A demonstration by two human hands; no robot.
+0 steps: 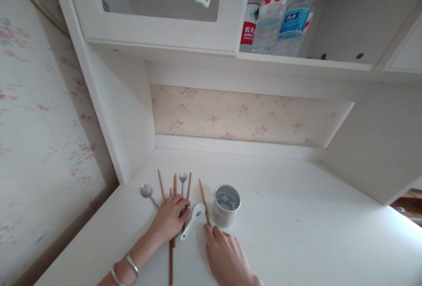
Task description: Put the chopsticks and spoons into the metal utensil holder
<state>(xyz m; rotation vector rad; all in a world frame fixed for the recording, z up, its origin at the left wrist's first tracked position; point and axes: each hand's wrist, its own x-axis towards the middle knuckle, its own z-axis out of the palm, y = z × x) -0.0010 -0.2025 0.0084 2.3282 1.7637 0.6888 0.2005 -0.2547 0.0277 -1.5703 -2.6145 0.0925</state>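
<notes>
My left hand [170,216] lies over a loose bunch of wooden chopsticks [170,264], its fingers bent down around them. Under its fingertips shows a dark fork [183,211], partly hidden. A metal spoon [146,191] sticks out to the left of the hand, and a smaller metal spoon [183,178] points away beyond it. Between my hands rests a white ceramic spoon [194,221] with a blue pattern. My right hand [226,251] pinches the near end of a single chopstick [203,198]. Just beyond that hand stands a grey metal utensil holder [225,218] with holes in its bottom.
The white tabletop [280,215] sits inside a cabinet with side walls. Overhead is a shelf holding several plastic bottles [275,13], beside a cabinet door [158,33]. Flowered wallpaper covers the wall [29,145] at left.
</notes>
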